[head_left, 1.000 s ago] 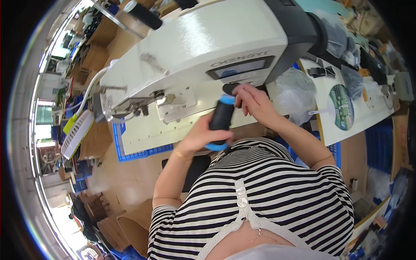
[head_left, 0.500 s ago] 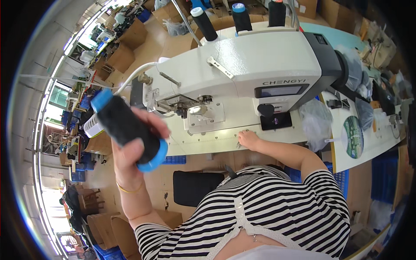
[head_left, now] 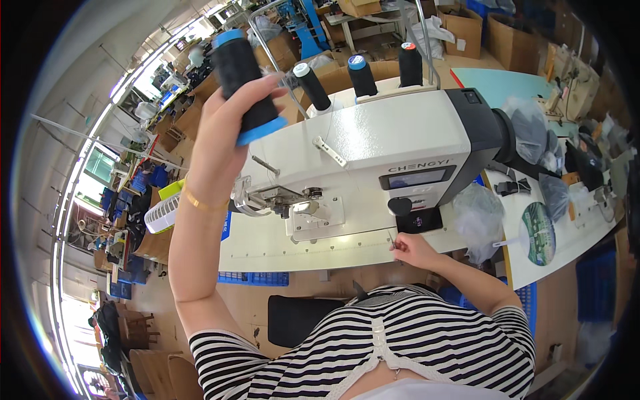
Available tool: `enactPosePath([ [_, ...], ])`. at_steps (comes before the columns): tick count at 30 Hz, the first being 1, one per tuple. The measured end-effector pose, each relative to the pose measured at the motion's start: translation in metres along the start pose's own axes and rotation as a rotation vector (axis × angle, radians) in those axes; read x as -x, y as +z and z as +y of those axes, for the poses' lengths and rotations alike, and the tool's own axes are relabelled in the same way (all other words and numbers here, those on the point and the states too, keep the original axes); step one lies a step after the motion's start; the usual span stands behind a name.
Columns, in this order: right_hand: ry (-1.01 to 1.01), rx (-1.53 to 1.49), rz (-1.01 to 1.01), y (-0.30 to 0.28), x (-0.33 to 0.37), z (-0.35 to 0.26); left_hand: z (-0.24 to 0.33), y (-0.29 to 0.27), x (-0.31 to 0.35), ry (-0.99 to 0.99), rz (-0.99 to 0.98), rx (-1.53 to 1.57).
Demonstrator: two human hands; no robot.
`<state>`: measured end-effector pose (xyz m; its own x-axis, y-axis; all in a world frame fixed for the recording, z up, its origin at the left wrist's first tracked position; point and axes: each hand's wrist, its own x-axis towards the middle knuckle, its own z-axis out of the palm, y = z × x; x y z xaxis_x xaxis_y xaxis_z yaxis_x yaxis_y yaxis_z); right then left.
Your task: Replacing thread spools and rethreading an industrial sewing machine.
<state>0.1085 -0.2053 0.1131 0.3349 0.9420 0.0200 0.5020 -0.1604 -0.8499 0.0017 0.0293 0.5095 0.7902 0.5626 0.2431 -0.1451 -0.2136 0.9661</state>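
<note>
My left hand (head_left: 230,120) is raised, its fingers wrapped round a large black thread spool (head_left: 241,80) with blue ends. The spool tilts in the air to the left of the thread stand, over the end of the white sewing machine (head_left: 373,133). My right hand (head_left: 415,251) is low at the table's front edge, its fingers closed on a small, thin thing too small to name. Just behind it lies a black phone (head_left: 419,221) on the worktable (head_left: 320,250). The needle area (head_left: 285,203) is between my two hands.
Behind the machine stand several black thread spools (head_left: 363,77) by metal rods (head_left: 267,50). A clear plastic bag (head_left: 479,217) and a green fan-shaped sheet (head_left: 537,233) lie at the right. A white slotted device (head_left: 162,215) is left; a black stool seat (head_left: 300,320) stands below.
My left hand has carried the spool up and away, from before the machine's left end to near the thread stand. My right hand has shifted right along the table edge. The view has tilted up.
</note>
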Motion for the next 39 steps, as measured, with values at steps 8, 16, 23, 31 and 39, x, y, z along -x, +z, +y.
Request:
enactPosePath([
  [8,0.041,-0.622,-0.173,-0.112,0.031,-0.089,-0.037,0.028,-0.093,0.102,0.115,-0.252],
  [16,-0.066,-0.682,-0.175,-0.172,0.043,-0.101,-0.041,0.056,-0.069,0.269,0.333,-0.140],
  [23,-0.178,-0.716,-0.224,-0.200,0.031,-0.126,-0.054,0.057,-0.127,0.112,0.208,-0.174],
  [31,-0.093,-0.591,-0.056,-0.233,0.005,-0.139,-0.049,0.030,-0.100,0.118,0.112,0.171],
  [39,-0.462,0.291,0.305,-0.246,-0.074,-0.192,-0.024,0.012,0.010,0.175,0.134,0.146],
])
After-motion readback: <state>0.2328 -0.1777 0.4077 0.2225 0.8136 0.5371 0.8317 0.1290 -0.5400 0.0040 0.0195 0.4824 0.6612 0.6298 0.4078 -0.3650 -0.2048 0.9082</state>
